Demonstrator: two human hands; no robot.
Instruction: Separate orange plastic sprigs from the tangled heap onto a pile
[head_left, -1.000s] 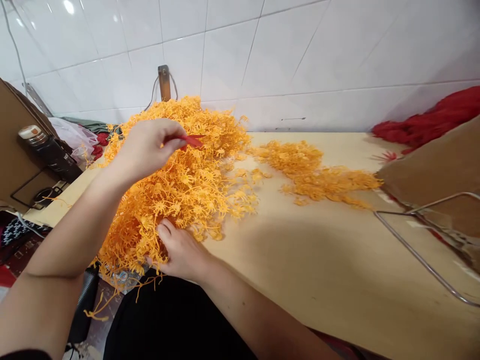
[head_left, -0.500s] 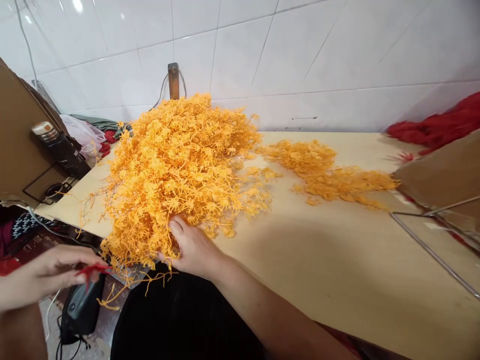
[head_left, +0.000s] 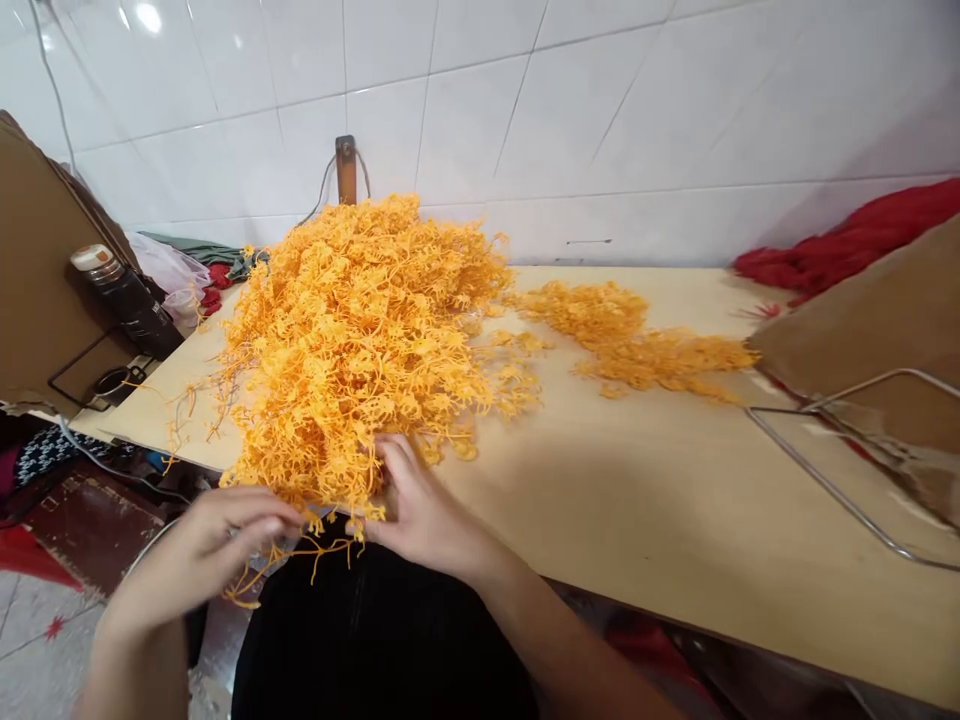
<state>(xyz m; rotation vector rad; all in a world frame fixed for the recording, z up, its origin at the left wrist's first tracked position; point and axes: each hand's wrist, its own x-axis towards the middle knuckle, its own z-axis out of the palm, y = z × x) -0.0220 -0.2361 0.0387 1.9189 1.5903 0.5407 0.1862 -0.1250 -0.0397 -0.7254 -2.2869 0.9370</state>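
Now both hands (head_left: 315,530) touch the orange pile (head_left: 360,330)

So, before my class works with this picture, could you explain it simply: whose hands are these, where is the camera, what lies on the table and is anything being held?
There is no machine here. A person wears a camera on the head, so you look down at that person's own two bare hands. The big orange pile of thin plastic sprigs lies on a pale wooden table against a white tiled wall. The right hand presses into the pile's near edge. The left hand sits just off the table's edge, fingers curled at dangling strands; whether it grips any is unclear. A smaller orange heap lies further right, with red material beyond.
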